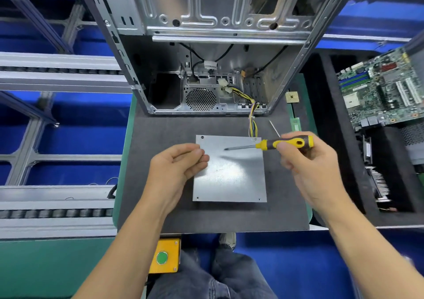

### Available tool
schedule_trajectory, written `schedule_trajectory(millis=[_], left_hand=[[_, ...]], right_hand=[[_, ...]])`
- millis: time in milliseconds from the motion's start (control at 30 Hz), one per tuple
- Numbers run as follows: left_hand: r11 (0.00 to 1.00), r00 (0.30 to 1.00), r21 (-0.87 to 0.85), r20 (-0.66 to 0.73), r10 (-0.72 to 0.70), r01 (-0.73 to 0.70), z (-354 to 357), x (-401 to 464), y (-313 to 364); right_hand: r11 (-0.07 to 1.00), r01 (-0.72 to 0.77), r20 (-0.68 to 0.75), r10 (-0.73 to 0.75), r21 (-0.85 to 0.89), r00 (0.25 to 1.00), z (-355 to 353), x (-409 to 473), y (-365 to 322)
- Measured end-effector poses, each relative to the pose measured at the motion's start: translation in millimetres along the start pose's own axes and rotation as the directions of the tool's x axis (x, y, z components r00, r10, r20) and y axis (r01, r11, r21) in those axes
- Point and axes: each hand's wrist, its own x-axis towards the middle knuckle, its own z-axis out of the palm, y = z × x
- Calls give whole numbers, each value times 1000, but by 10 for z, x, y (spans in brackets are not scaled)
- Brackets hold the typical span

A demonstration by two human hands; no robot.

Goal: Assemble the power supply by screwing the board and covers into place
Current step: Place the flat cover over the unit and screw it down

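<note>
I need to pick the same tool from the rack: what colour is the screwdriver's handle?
Yellow and black, on the screwdriver in the head view.

Bright, even light falls from overhead. Glare blooms on the metal cover [229, 172] under my hands, and my screwdriver [275, 144] casts a soft shadow across it. Wide-angle distortion bends the edges; the lower corners blur.
</note>
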Motion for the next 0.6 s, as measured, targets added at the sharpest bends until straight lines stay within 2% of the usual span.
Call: schedule_trajectory(millis=[67, 100, 167, 200, 233, 267, 300, 333, 367, 400, 467, 600], left_hand=[[999, 999, 32, -40, -7, 9, -118, -59, -31], [999, 999, 44, -47, -13, 15, -149, -92, -47], [998, 999, 49, -28, -27, 28, -184, -151, -72], [998, 999, 46, -10, -35, 35, -190, -177, -84], [998, 999, 36, 16, -52, 52, -185, -207, -84], [997, 997, 29, 35, -68, 67, -186, -228, -85], [996, 995, 20, 56, -84, 83, -183, -253, -80], [996, 993, 13, 76, -92, 91, -187, -273, -87], [995, 991, 7, 91, -103, 102, -184, -295, -86], [994, 990, 6, 93, -110, 110, -190, -309, -87], [992, 988, 1, 86, -127, 127, -215, -331, -87], [983, 977, -7, 113, -182, 184, -272, -352, -84]], right_hand=[[946, -114, -65, 140, 302, 988, 204, -35, -19], [907, -144, -72, 187, 396, 980, 281, -19, -44], [877, -187, -12, 214, 442, 977, 435, 22, -133], [905, -185, 37, 185, 382, 982, 513, 22, -174], [964, -140, 81, 124, 225, 989, 588, -4, -204], [999, -24, 146, 27, -22, 989, 653, -44, -201], [956, 126, 251, -57, -266, 966, 714, -95, -177], [861, 256, 369, -87, -440, 925, 776, -143, -134], [769, 342, 459, -71, -540, 885, 832, -186, -98], [715, 389, 521, -40, -581, 852, 882, -224, -63], [681, 417, 566, -5, -602, 824, 946, -276, 3], [677, 338, 508, 61, -654, 859, 989, -296, 93]])
